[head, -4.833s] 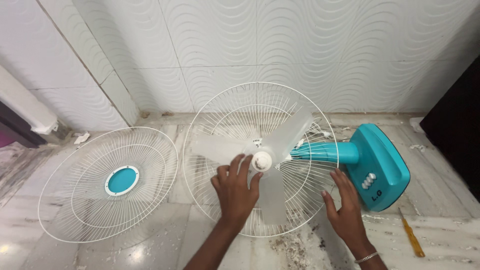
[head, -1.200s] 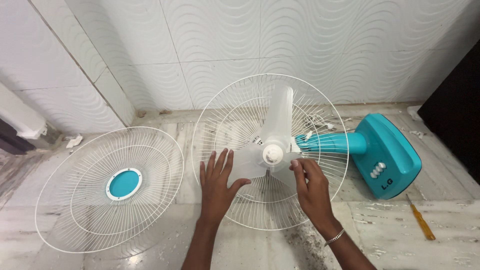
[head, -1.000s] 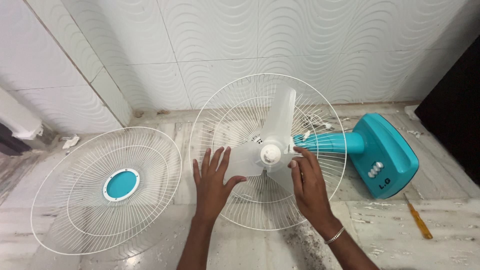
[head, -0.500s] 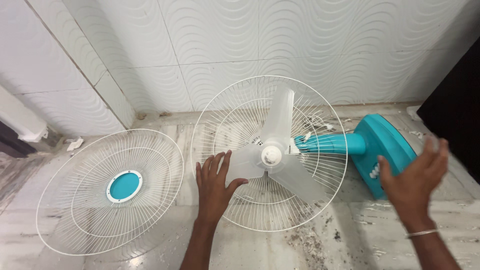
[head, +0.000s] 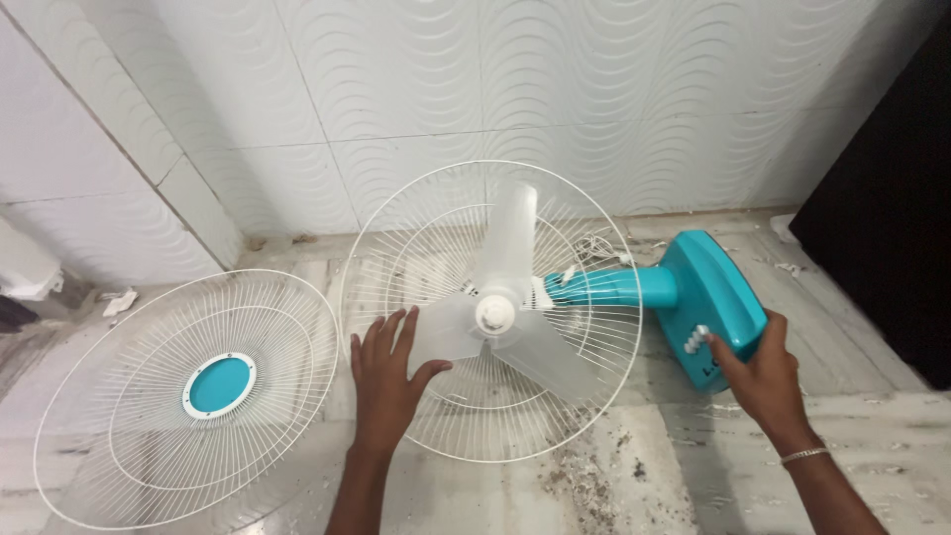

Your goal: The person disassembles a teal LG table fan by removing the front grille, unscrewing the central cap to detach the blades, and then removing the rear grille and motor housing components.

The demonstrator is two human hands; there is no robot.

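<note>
Table fan (head: pixel 594 297) lies flat, long axis left-right, teal base (head: pixel 708 297) rightward. Left hand (head: pixel 381 381) splayed flat on rear grille (head: pixel 436 248); right hand (head: pixel 763 376) grips base edge. Detached front grille (head: pixel 188 396) lies left.

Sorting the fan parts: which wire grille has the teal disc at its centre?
The detached grille lying at left; the rear grille under the left hand carries the blades.

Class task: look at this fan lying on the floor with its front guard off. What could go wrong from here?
1. The left hand rests on the rear guard beside the bare blades; if they turn, fingers could be struck.
2. The right hand grips the teal base by its buttons; one might get pressed.
</note>
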